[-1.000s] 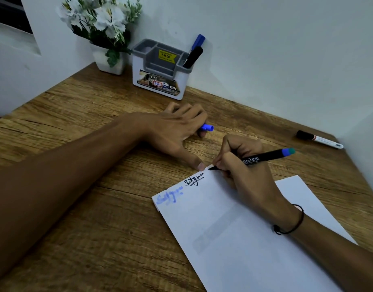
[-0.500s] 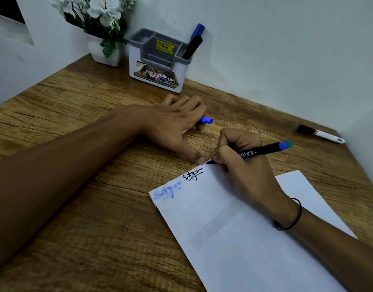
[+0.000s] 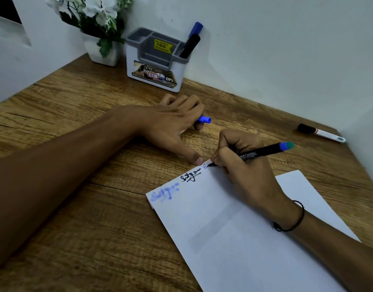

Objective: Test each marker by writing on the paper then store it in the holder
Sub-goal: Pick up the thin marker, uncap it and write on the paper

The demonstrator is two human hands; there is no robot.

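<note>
My right hand (image 3: 244,173) grips a black pen with a blue end (image 3: 263,152), its tip on the top edge of the white paper (image 3: 234,239), beside a fresh blue mark. Blue and black scribbles sit further left on the paper. My left hand (image 3: 173,125) rests on the desk, thumb pinning the paper's top corner, fingers curled around a blue cap (image 3: 205,119). The grey-and-white holder (image 3: 158,66) stands at the wall with a blue marker (image 3: 195,28) and a black marker (image 3: 189,46) in its right slot. A white marker with a black cap (image 3: 320,132) lies at the far right.
A white pot of artificial flowers (image 3: 101,34) stands left of the holder in the corner. White walls close the wooden desk (image 3: 86,207) at the back and the right. The paper runs off the frame's lower edge.
The pen tip has shifted right along the paper's top edge and left a small blue mark. My left hand stays put with the cap. The view has drifted slightly.
</note>
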